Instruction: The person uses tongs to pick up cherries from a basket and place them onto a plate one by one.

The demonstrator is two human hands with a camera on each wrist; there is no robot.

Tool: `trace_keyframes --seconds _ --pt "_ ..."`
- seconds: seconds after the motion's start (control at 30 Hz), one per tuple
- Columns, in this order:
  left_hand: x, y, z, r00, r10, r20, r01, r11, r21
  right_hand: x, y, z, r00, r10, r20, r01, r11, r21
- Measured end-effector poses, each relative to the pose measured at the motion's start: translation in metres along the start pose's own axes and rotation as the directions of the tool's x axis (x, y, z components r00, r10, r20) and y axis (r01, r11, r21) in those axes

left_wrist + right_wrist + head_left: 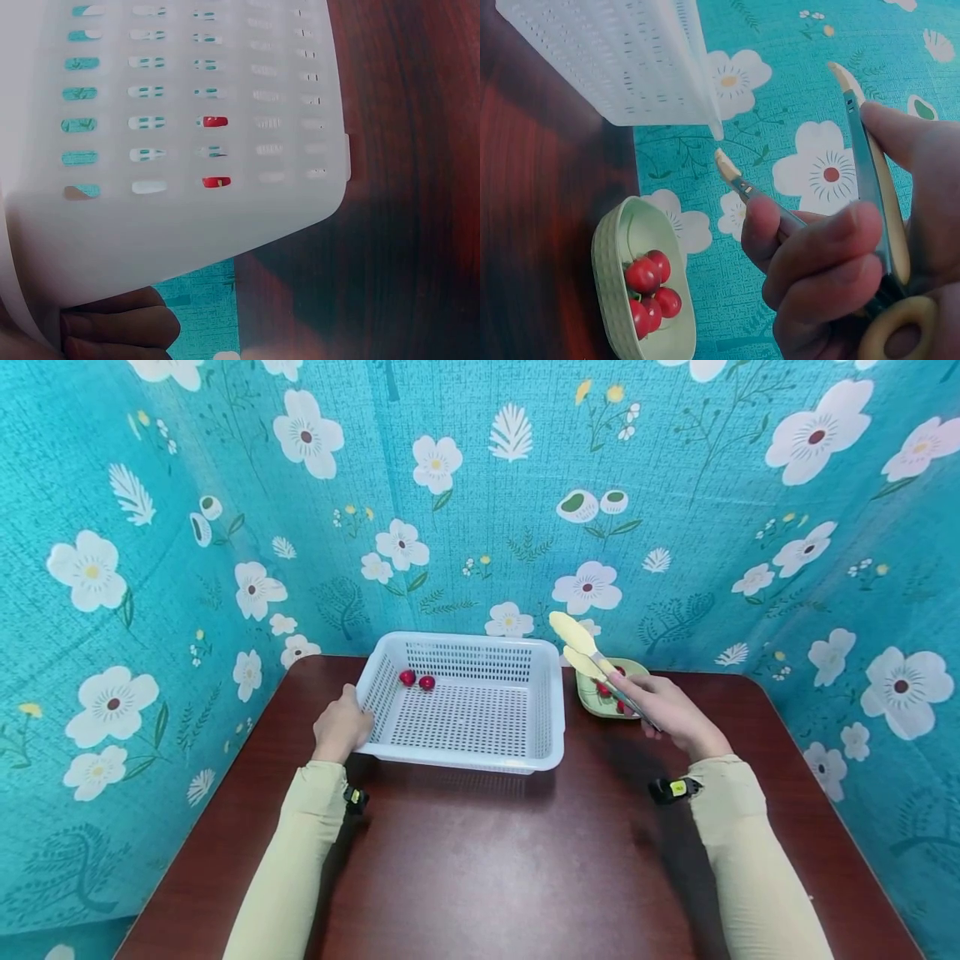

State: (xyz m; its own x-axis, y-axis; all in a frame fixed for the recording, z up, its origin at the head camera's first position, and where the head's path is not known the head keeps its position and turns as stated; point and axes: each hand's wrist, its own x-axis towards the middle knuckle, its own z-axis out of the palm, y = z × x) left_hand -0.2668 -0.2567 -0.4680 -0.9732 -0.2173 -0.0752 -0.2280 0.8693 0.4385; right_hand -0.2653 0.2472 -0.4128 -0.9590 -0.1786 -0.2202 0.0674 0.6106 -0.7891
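A pale plastic basket (459,758) with slotted walls sits on the table, two red cherries (427,682) in its far left part. My left hand (343,725) grips its left rim; in the left wrist view the curled fingers (124,330) show below the rim. My right hand (667,706) holds cream-tipped metal tongs (573,632), their arms spread with nothing between the tips. The tongs point toward the basket's right side, above a small light-green dish (607,274). Several red cherries (643,275) lie in that dish, partly covered by the hand and tongs in the head view.
The dark reddish-brown table (450,860) extends in front of the basket and dish. A turquoise flowered cloth (465,502) hangs behind the table and along both sides, close behind the basket and dish. A black wrist device (673,790) sits at the right cuff.
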Motion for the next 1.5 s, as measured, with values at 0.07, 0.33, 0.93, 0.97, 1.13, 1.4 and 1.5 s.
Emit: trace_keyframes --seconds 0.07,0.33,0.93,0.97,1.13,1.4,1.5 --pt "0.0 0.001 -0.001 1.0 0.001 0.003 -0.001 1.0 -0.003 0.001 -0.001 0.001 1.0 -0.001 0.0 0.001 1.0 -0.004" --pt "0.002 0.002 -0.004 1.0 -0.009 0.016 0.009 1.0 0.006 0.011 -0.024 0.005 1.0 -0.007 0.023 0.007 1.0 -0.017" --pt "0.003 -0.001 -0.004 1.0 -0.017 0.021 0.017 1.0 0.005 0.059 -0.123 0.046 0.975 -0.048 0.216 0.083 0.984 -0.157" --pt "0.003 -0.001 -0.004 1.0 -0.015 0.023 0.015 1.0 0.001 0.062 -0.124 0.051 0.971 -0.045 0.233 0.081 0.985 -0.149" --pt "0.002 -0.003 -0.002 1.0 -0.015 0.023 0.016 1.0 -0.01 0.072 -0.125 0.074 0.949 -0.018 0.315 0.072 0.985 -0.16" --pt "0.002 -0.001 0.002 1.0 0.002 0.024 -0.001 1.0 -0.022 0.083 -0.121 0.098 0.942 0.036 0.333 0.04 0.975 -0.218" --pt "0.002 0.001 0.002 1.0 0.003 0.014 -0.003 1.0 -0.018 0.085 -0.119 0.103 0.947 0.062 0.316 0.015 0.972 -0.236"
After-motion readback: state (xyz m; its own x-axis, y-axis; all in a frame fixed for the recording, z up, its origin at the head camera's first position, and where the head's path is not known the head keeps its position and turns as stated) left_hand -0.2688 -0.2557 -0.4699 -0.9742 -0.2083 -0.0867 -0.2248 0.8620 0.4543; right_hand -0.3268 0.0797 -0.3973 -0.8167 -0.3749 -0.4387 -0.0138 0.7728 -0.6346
